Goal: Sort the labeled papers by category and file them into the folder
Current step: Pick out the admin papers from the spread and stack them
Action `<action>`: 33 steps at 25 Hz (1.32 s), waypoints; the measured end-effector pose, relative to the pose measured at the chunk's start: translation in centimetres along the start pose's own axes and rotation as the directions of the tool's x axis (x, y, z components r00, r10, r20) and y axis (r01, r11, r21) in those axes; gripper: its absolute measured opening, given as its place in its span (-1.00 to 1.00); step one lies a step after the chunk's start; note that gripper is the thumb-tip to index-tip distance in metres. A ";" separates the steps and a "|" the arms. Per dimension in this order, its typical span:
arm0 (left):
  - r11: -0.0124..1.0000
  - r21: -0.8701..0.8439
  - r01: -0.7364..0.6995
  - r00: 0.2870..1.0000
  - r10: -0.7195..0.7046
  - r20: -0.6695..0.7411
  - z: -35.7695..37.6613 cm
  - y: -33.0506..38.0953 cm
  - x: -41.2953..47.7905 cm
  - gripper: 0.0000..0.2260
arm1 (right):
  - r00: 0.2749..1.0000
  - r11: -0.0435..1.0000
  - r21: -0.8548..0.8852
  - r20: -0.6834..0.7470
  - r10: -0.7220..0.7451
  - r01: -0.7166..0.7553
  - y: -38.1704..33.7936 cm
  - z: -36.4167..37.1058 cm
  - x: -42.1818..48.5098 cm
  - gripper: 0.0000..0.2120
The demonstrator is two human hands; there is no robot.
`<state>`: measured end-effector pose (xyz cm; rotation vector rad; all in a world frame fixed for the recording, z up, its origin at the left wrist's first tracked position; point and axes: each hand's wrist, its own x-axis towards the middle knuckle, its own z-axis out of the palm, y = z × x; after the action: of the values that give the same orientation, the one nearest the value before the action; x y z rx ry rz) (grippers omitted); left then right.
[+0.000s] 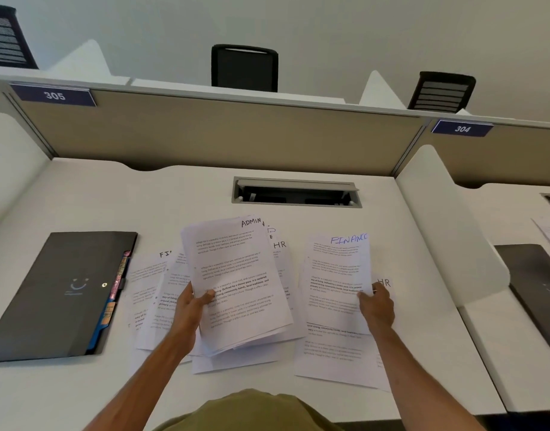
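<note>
The fingers of the left hand (189, 304) were curled round the lower left edge of a stack of papers (236, 275), thumb on the front, holding it tilted up off the tabletop (180, 197). The top page read ADMIN. The right hand (378, 306) pinched the right edge of a sheet marked FINANCE (333, 275), which sat above other pages, with an HR sheet (384, 283) showing just beside the knuckles. More loose sheets (152, 293) lay fanned under and to the left of the raised stack. Further left, a dark folder (62, 297) lay closed and flat, coloured tabs (118, 284) sticking out along its right edge. Behind the papers a cable hatch (295, 192) stood open in the tabletop, below a beige partition (221, 132).
</note>
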<state>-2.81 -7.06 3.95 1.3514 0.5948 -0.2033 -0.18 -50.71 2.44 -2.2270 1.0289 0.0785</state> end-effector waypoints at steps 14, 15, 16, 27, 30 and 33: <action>1.000 0.008 0.023 0.999 -0.024 0.039 1.0 -0.3 -0.2 -0.58 | 0.788 0.604 0.696 -0.089 0.610 -0.389 3.7 -8.8 0.0 -0.56; 1.000 0.010 0.024 0.999 -0.025 0.038 1.0 -0.3 -0.2 -0.58 | 0.780 0.617 0.672 -0.092 0.619 -0.410 3.7 -8.7 -0.4 -0.53; 1.000 0.011 0.026 0.999 -0.026 0.038 1.0 -0.3 -0.3 -0.57 | 0.777 0.629 0.655 -0.100 0.622 -0.419 3.6 -8.6 -0.8 -0.53; 1.000 0.016 0.025 0.999 -0.026 0.030 0.1 -0.6 -0.5 -0.59 | 0.984 0.905 0.392 -0.012 0.180 -0.161 -0.6 -3.0 -0.7 -0.76; 1.000 0.016 0.021 1.000 -0.021 0.023 -0.3 -0.2 -0.3 -0.59 | 0.994 0.960 0.260 0.000 0.111 -0.107 -1.5 -1.8 -0.5 -0.74; 0.999 0.015 0.029 1.000 -0.029 0.011 -0.5 -0.1 -0.1 -0.58 | 0.990 0.984 0.150 -0.086 0.108 -0.095 -1.7 -0.6 0.0 -0.58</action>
<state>-3.14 -6.61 3.87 1.3555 0.6048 -0.2391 0.84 -50.34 3.84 -2.0623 1.1616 -0.0557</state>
